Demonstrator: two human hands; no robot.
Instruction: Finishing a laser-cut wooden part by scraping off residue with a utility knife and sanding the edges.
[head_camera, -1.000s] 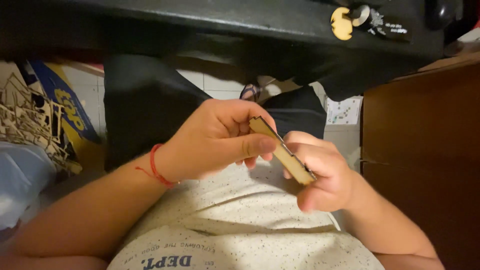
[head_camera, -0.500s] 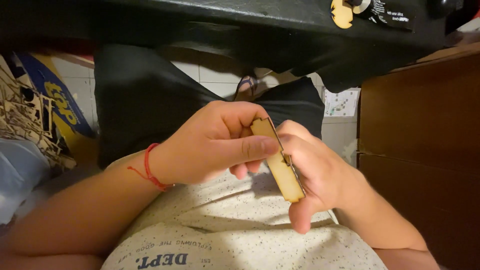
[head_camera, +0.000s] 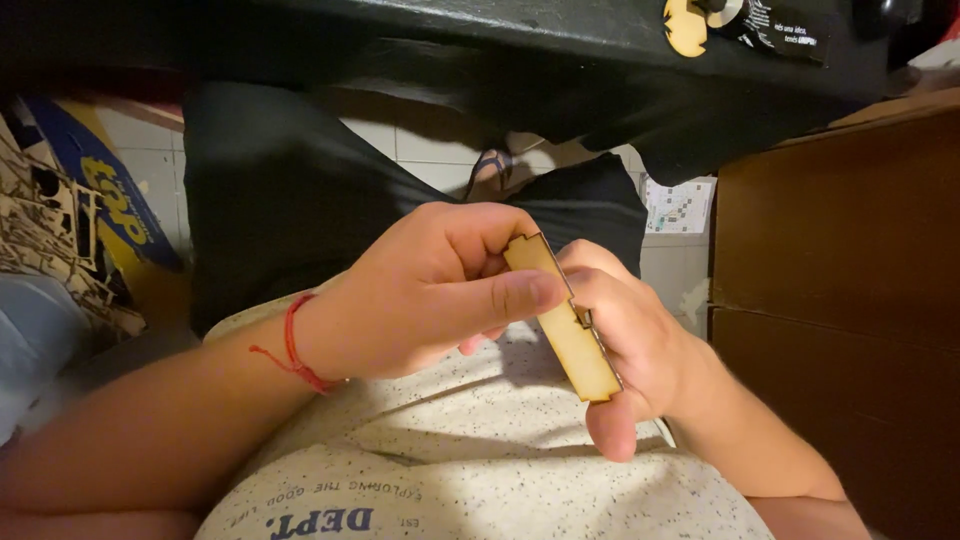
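A thin, pale wooden laser-cut piece (head_camera: 565, 325) with notched edges is held over my lap, between both hands. My left hand (head_camera: 430, 290), with a red string bracelet on its wrist, pinches the piece's upper part with thumb and fingers. My right hand (head_camera: 635, 345) grips the same piece from the right, its thumb pointing down below the lower end. Both hands touch each other around the piece.
A dark desk edge (head_camera: 520, 40) runs across the top, with a yellow sticker. A brown wooden cabinet (head_camera: 840, 260) stands at the right. A laser-cut wooden sheet (head_camera: 45, 240) and a blue-yellow box lie at the left. Black trousers and tiled floor show below the desk.
The wooden piece has turned from a flat slant to more upright. My right hand has shifted its grip lower along it, and both hands sit slightly higher in view.
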